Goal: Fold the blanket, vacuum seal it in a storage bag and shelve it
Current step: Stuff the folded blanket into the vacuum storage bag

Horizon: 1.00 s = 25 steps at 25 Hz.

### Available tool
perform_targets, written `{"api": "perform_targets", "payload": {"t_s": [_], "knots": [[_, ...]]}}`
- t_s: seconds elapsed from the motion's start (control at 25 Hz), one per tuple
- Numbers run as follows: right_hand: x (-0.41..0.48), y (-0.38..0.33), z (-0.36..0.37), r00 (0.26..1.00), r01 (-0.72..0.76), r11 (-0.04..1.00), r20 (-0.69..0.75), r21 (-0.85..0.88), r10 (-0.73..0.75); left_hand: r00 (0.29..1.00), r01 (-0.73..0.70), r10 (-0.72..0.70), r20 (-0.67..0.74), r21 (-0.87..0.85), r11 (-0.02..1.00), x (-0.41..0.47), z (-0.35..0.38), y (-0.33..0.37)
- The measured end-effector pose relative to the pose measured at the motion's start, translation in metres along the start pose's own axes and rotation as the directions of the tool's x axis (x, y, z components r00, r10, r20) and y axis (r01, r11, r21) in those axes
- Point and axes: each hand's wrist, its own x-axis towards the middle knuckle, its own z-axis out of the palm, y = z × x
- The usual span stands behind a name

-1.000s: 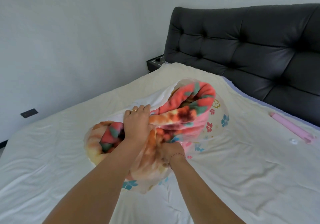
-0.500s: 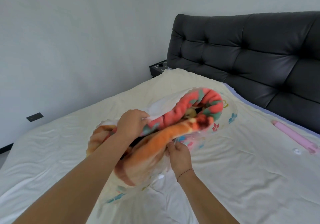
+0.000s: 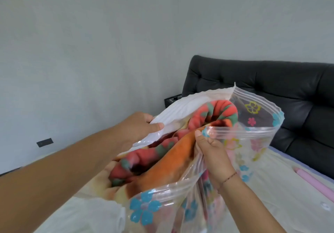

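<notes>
Blanket (image 3: 162, 160) sits bagged between fingers (image 3: 153, 125) pinching both bag (image 3: 253, 151) edges.

left hand (image 3: 139, 126): raised, pinching storage bag (image 3: 148, 209) rim | right hand (image 3: 215, 155): raised, gripping opposite rim

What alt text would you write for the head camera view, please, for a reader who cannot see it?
Two hands hold open a clear flower-printed storage bag stuffed with a colourful blanket, above a bed. The left hand grips the bag's white back edge, the right hand pinches its front edge.
</notes>
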Motion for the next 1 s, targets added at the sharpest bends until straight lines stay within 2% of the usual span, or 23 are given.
{"api": "perform_targets", "payload": {"t_s": [0.12,0.28,0.36,0.48,0.56,0.64,0.76,0.84,0.92,1.0], "knots": [[-0.013,-0.041,0.005,0.997,0.068,0.998,0.038,-0.013,-0.067,0.999,0.021,-0.019,0.029,-0.040,0.999,-0.008,-0.028,0.025],[-0.019,-0.085,0.025,0.975,0.218,0.975,0.048,0.033,-0.219,0.991,-0.101,0.088,-0.103,-0.126,0.987,-0.007,-0.066,0.060],[-0.015,-0.083,0.041,0.978,0.207,0.978,0.031,0.018,-0.208,0.985,-0.141,0.131,-0.109,-0.089,0.986,-0.012,-0.066,0.071],[-0.014,-0.042,0.055,0.998,0.053,0.997,-0.026,-0.056,-0.054,0.988,-0.143,0.145,0.050,-0.046,0.989,-0.023,-0.035,0.065],[-0.017,-0.011,0.051,0.994,-0.015,0.997,-0.113,-0.073,0.006,0.989,-0.060,0.068,0.132,-0.063,0.996,-0.026,-0.010,0.047],[-0.025,0.000,0.045,0.990,-0.010,1.000,-0.143,-0.013,0.008,0.973,0.067,-0.032,0.228,-0.148,0.987,-0.024,0.011,0.031],[-0.039,-0.004,0.044,0.999,0.041,0.999,-0.015,0.011,-0.040,0.954,0.123,-0.071,0.292,-0.165,0.978,-0.017,0.024,0.028],[-0.050,-0.005,0.049,0.992,0.070,0.993,0.111,-0.097,-0.059,0.949,0.147,-0.109,0.296,-0.110,0.983,-0.018,0.024,0.035],[-0.060,0.001,0.055,0.978,0.114,0.971,0.194,-0.210,-0.073,0.932,0.181,-0.182,0.312,0.033,0.983,-0.024,0.024,0.039],[-0.069,0.011,0.061,0.960,0.184,0.941,0.260,-0.283,-0.109,0.958,0.096,-0.148,0.246,0.211,0.973,-0.024,0.028,0.037]]}}
